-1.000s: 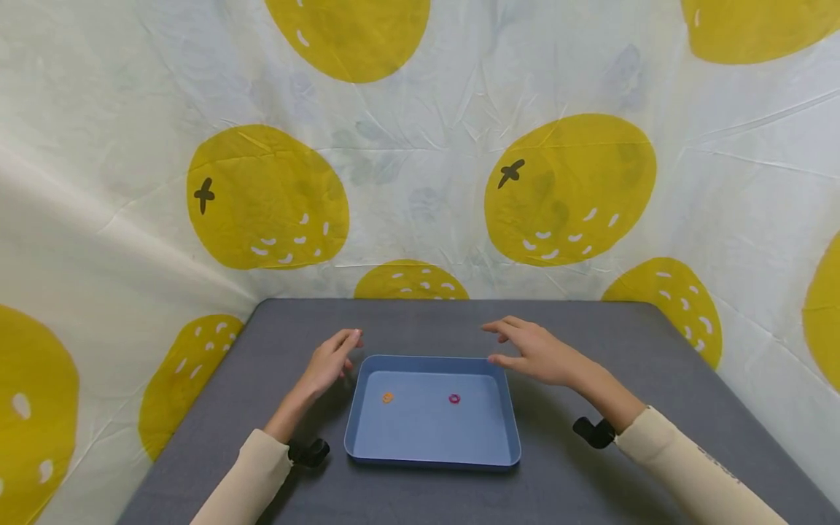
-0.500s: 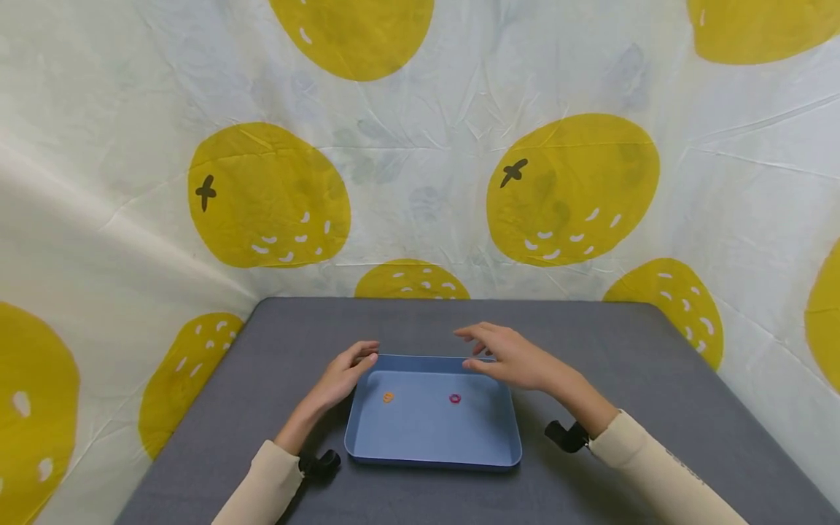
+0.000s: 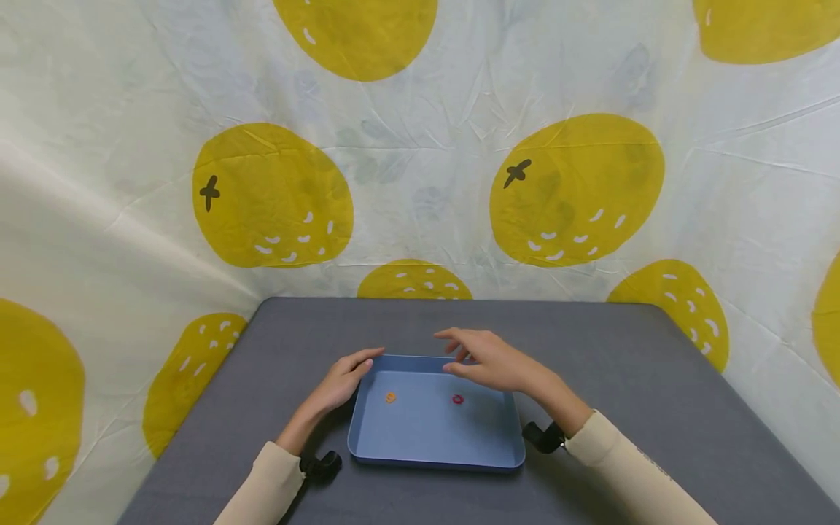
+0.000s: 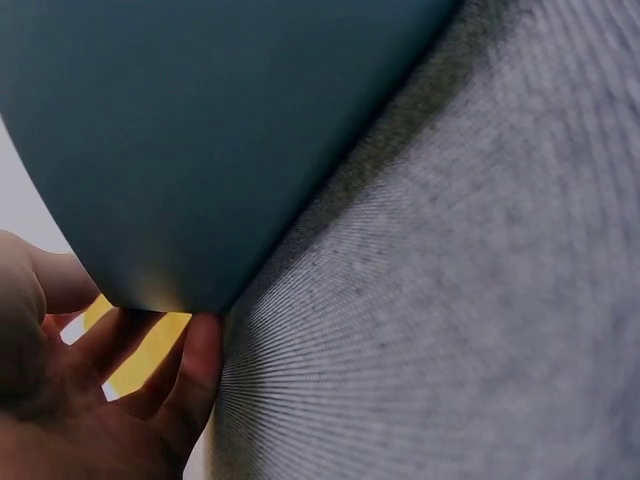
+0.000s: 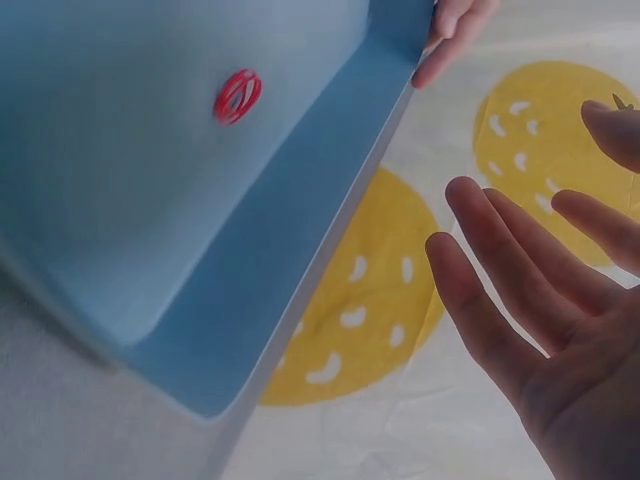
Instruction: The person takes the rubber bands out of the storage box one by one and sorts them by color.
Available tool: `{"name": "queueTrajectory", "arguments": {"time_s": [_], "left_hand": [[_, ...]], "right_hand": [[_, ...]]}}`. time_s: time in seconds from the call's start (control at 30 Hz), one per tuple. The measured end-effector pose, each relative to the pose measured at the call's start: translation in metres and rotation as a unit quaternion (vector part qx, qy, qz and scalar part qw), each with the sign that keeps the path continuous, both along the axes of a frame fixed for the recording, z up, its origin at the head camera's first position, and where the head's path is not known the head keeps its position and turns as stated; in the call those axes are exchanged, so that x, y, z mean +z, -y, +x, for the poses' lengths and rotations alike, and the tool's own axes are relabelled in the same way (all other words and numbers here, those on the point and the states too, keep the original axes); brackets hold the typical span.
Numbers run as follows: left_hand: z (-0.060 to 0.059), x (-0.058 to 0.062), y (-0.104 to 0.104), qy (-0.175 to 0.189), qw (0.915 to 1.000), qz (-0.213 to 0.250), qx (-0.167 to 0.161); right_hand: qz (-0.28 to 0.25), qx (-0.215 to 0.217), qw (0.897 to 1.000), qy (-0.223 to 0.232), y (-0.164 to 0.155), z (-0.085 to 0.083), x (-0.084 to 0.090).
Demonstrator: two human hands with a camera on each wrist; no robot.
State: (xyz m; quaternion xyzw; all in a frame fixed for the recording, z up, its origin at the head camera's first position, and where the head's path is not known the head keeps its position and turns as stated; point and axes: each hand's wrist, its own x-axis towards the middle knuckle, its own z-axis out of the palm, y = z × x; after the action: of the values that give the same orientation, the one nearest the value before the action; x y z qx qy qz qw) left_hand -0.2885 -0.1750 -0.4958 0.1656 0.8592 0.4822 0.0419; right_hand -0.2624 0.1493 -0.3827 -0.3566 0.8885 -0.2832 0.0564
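Observation:
A shallow blue tray sits on a dark grey table. Inside it lie a small orange looped band to the left and a small red looped band to the right; the right wrist view shows the red one as several thin loops. My left hand holds the tray's far left corner, thumb at the rim and fingers around the outside, as the left wrist view shows. Over the far right part of the tray hovers my right hand, fingers spread and holding nothing.
Grey cloth covers the table around the tray. Behind it hangs a white curtain printed with large yellow fruit. Black cameras are strapped under both wrists, beside the tray's left and right sides.
My left hand has moved right and onto the tray's far left corner. My right hand has moved left, from beyond the far right corner to over the tray. The bands stay put.

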Motion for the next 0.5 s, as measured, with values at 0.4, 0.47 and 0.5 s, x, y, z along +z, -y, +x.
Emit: {"name": "queueTrajectory", "arguments": {"time_s": [0.4,0.47,0.5], "left_hand": [[-0.002,0.003,0.006,-0.010,0.9987,-0.042,-0.029],[-0.002,0.003,0.007,-0.006,0.9982,-0.053,-0.029],[-0.002,0.004,0.007,-0.002,0.9981,-0.056,-0.027]], "right_hand": [[-0.019,0.009,1.000,0.019,0.015,-0.007,0.000],[-0.021,0.012,0.999,0.022,0.019,-0.008,0.000],[-0.022,0.013,0.999,0.026,0.021,-0.008,0.000]]}}
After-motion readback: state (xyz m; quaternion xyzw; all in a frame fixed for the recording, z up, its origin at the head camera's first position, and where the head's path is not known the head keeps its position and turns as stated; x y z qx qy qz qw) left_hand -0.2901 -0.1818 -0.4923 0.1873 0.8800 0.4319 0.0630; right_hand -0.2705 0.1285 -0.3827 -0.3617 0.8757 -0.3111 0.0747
